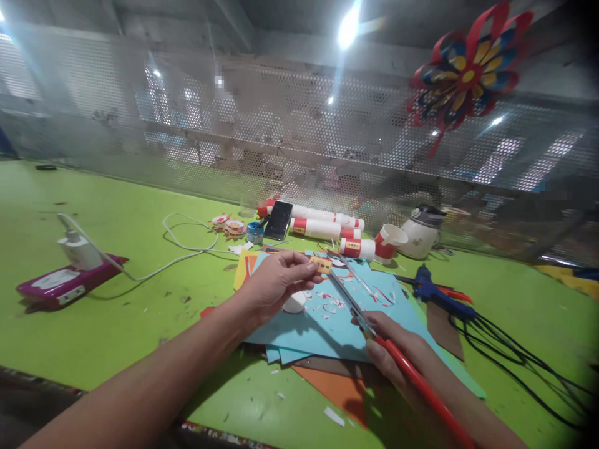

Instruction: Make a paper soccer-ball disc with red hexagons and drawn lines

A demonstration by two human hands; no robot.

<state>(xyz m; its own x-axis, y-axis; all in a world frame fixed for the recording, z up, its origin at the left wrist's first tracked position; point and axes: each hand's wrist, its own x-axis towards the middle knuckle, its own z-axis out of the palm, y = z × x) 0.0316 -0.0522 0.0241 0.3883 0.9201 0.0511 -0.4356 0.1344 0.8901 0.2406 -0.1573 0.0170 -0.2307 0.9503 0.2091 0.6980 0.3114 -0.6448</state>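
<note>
- Left hand is pinching small yellow piece.
- Right hand is gripping red-handled scissors.
- Paper scraps are littering blue sheet.
- Glue gun is lying at right.

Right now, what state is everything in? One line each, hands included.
Left hand: pinching yellow piece
Yellow piece: held above blue paper
Right hand: gripping scissors
Scissors: held, blade opening unclear
Phone: screen dark
White charger: plugged into purple power strip
Paper cup: upright
Cup stacks: lying on their sides
Glue gun: lying down, unheld
</note>
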